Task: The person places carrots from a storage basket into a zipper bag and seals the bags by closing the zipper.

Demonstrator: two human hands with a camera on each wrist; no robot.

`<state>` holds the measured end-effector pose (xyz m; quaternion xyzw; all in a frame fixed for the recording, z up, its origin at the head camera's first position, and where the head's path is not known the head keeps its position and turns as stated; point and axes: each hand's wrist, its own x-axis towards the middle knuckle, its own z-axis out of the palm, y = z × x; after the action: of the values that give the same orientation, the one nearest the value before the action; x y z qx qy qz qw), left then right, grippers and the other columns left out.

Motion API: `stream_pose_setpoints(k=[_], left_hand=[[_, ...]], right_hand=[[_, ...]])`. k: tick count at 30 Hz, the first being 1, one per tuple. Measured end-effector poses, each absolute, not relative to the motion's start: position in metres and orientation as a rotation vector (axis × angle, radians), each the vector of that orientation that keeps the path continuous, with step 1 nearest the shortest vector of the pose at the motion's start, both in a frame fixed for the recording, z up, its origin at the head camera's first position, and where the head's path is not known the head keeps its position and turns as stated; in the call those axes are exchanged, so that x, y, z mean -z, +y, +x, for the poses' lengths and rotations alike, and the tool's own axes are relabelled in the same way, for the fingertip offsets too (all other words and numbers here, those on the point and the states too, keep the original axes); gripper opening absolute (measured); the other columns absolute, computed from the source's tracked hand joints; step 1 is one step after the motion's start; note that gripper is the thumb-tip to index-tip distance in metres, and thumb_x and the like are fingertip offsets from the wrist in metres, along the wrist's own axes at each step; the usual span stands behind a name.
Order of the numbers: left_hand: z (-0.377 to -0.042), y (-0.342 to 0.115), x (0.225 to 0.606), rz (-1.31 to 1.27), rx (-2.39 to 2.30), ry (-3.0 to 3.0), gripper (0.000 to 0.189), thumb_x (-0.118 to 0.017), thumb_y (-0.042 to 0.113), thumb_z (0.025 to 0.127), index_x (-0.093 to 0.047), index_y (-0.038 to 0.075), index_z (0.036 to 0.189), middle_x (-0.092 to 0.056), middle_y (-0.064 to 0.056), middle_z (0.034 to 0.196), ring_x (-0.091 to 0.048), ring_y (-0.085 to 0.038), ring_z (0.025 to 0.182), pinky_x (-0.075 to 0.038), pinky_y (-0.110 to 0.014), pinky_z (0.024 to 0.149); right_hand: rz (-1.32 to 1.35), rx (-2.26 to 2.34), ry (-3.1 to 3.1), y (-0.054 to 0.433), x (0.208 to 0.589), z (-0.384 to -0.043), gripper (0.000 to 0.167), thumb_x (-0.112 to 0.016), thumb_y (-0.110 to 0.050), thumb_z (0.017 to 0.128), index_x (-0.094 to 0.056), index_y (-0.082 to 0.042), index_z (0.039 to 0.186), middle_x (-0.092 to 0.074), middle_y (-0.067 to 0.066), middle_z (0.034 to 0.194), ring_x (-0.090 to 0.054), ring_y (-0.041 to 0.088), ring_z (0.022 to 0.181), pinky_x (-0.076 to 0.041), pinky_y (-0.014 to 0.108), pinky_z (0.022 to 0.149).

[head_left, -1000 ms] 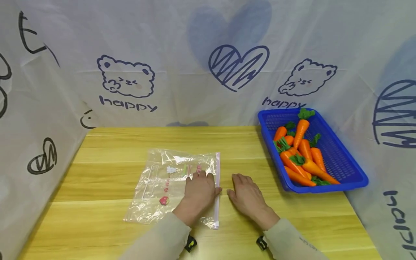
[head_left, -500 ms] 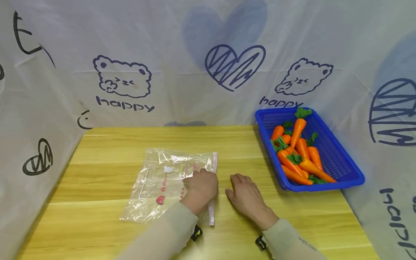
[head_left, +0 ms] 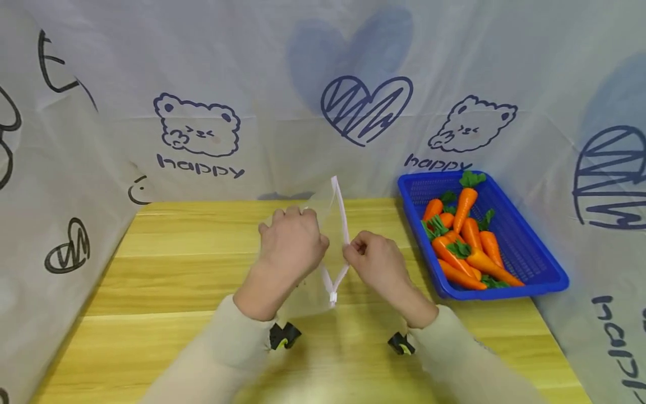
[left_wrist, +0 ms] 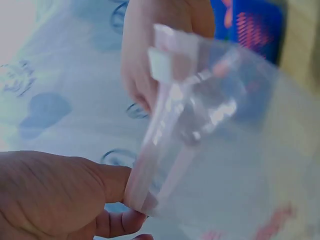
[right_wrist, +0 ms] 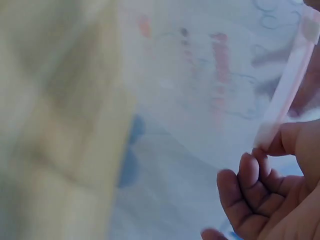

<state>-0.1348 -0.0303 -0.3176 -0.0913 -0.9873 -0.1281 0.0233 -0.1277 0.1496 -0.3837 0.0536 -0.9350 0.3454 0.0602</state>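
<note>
1. The left hand [head_left: 292,241], at nine o'clock of the bag mouth, is clamped on one edge, pinching it between thumb and finger.
2. The right hand [head_left: 378,258], at three o'clock of the mouth, pinches the opposite edge with thumb and forefinger; the two hands stand apart, facing each other.
3. The clear bag [head_left: 327,221] is found between the hands, just toward six o'clock from the centre of the head view, with its mouth gaping. Contact of its lower part with the worktop [head_left: 176,269] could not be determined.
4. The pale pink zip strip [head_left: 341,210] divides into a V above the white slider [head_left: 333,297], at the mouth's six o'clock end. Pink print [right_wrist: 220,75] shows on the film (blurred in the right wrist view).
5. The blue basket [head_left: 520,235] sits at three o'clock from the bag, well apart from it, holding orange carrots [head_left: 471,231] with green tops, gathered mainly toward its nine o'clock side.
6. Printed cloth [head_left: 282,67] hangs at twelve o'clock.
</note>
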Motion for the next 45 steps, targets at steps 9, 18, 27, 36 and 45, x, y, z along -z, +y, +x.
stream_pose_setpoints(k=[9,18,27,36,45], left_hand=[[-0.133,-0.074,0.284,-0.230,0.567,-3.088,0.023,-0.072,0.032,0.095,-0.069,0.015,0.080,-0.063,-0.005,0.085,-0.059,-0.030,0.083,-0.049,-0.048,0.067],[-0.134,-0.101,0.296,-0.095,0.455,-3.156,0.017,-0.064,0.021,0.093,-0.069,0.009,0.081,-0.066,-0.015,0.090,-0.063,-0.042,0.092,-0.047,-0.071,0.087],[-0.129,-0.100,0.296,-0.200,0.365,-3.248,0.020,-0.066,0.022,0.094,-0.068,0.013,0.076,-0.066,-0.015,0.103,-0.061,-0.045,0.109,-0.031,-0.081,0.104],[-0.119,-0.096,0.286,-0.170,0.339,-3.145,0.022,-0.058,0.016,0.093,-0.064,0.012,0.073,-0.063,-0.009,0.086,-0.062,-0.036,0.090,-0.040,-0.069,0.098],[-0.108,-0.089,0.269,-0.290,0.292,-3.151,0.026,-0.061,0.027,0.099,-0.070,0.013,0.079,-0.067,-0.008,0.088,-0.065,-0.037,0.094,-0.040,-0.071,0.100]], right_hand=[[0.368,-0.789,-2.742,0.152,0.297,-0.107,0.020,-0.059,-0.017,0.087,-0.054,-0.016,0.068,-0.049,-0.003,0.059,-0.048,0.018,0.054,-0.037,0.033,0.054],[0.415,-0.526,-2.794,0.140,0.291,-0.109,0.028,-0.060,-0.019,0.083,-0.045,-0.019,0.060,-0.039,-0.005,0.054,-0.041,0.019,0.047,-0.028,0.030,0.045],[0.402,-0.363,-2.982,0.140,0.310,-0.124,0.023,-0.065,-0.026,0.089,-0.055,-0.018,0.070,-0.049,-0.003,0.060,-0.050,0.021,0.054,-0.037,0.037,0.056],[0.359,-0.362,-2.993,0.135,0.326,-0.140,0.029,-0.058,-0.024,0.096,-0.056,-0.017,0.068,-0.051,-0.001,0.060,-0.050,0.024,0.056,-0.039,0.039,0.056],[0.437,-0.482,-3.118,0.143,0.335,-0.139,0.031,-0.066,-0.026,0.094,-0.053,-0.016,0.068,-0.047,-0.003,0.058,-0.046,0.019,0.052,-0.034,0.032,0.051]])
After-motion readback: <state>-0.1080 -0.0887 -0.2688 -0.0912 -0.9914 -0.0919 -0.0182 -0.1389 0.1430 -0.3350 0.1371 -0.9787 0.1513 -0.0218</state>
